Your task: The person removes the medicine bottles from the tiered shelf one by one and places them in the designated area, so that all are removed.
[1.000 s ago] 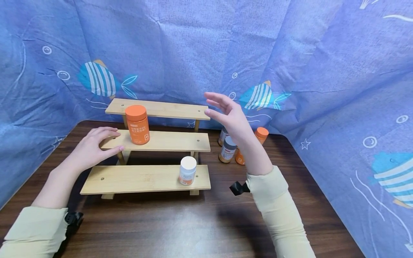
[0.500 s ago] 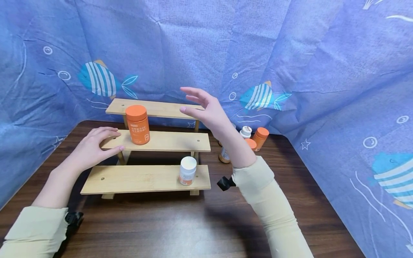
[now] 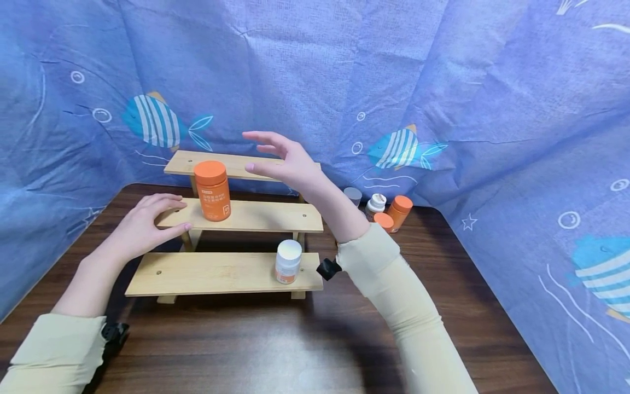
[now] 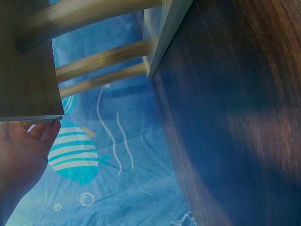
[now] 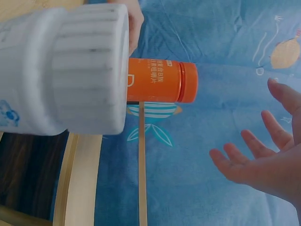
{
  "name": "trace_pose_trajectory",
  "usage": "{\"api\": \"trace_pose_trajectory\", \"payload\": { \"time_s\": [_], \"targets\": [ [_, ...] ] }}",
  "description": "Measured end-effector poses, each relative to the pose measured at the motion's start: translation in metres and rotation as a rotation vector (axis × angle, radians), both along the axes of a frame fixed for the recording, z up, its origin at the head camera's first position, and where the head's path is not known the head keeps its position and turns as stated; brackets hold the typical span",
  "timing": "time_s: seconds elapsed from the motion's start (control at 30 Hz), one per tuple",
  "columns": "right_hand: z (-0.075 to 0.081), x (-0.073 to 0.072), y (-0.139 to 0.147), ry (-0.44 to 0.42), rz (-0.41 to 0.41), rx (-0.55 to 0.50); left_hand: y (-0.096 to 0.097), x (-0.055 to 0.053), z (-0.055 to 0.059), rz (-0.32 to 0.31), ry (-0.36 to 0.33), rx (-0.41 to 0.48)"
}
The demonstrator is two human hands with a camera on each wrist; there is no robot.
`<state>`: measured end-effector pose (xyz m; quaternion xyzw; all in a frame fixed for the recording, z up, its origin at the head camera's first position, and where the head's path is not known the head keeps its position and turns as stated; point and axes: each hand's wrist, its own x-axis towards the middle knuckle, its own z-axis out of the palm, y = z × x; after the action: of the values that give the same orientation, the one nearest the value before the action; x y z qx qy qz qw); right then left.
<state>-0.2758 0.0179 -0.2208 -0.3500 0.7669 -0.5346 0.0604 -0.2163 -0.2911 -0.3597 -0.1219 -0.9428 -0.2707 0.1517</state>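
Note:
My left hand [image 3: 143, 227] grips the left end of the middle board of a three-tier wooden rack [image 3: 261, 216]; in the left wrist view its fingers [image 4: 40, 134] meet the board's edge. An orange bottle [image 3: 214, 200] with an orange lid stands upright on that middle board, just right of the left hand. On the right part of the lowest board stands a white bottle [image 3: 287, 262], large and close in the right wrist view. My right hand [image 3: 287, 161] is raised before the top board, fingers spread and holding nothing.
At the table's back right stand several bottles, among them a white-capped bottle [image 3: 376, 205] and a tall orange bottle [image 3: 400, 212]. My right forearm partly hides this group. A blue fish-print cloth [image 3: 305, 71] hangs behind the dark wooden table [image 3: 236, 345].
My right hand has moved left, from beyond the rack's right end to before its top board. More of the bottles at right have come into sight. The left hand stays put.

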Motion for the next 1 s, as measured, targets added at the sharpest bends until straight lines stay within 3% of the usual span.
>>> {"api": "trace_pose_trajectory", "payload": {
  "time_s": [0.43,0.7,1.0],
  "targets": [
    [-0.005,-0.024,-0.026,0.024,0.121,0.099,0.000,-0.002,-0.003,-0.003,0.003,0.005],
    [-0.009,-0.038,-0.039,0.068,0.202,0.249,0.000,-0.002,-0.001,-0.003,-0.011,0.009],
    [-0.013,-0.033,-0.049,0.033,0.292,0.383,0.000,-0.002,-0.001,-0.002,-0.016,0.011]
  ]
}}
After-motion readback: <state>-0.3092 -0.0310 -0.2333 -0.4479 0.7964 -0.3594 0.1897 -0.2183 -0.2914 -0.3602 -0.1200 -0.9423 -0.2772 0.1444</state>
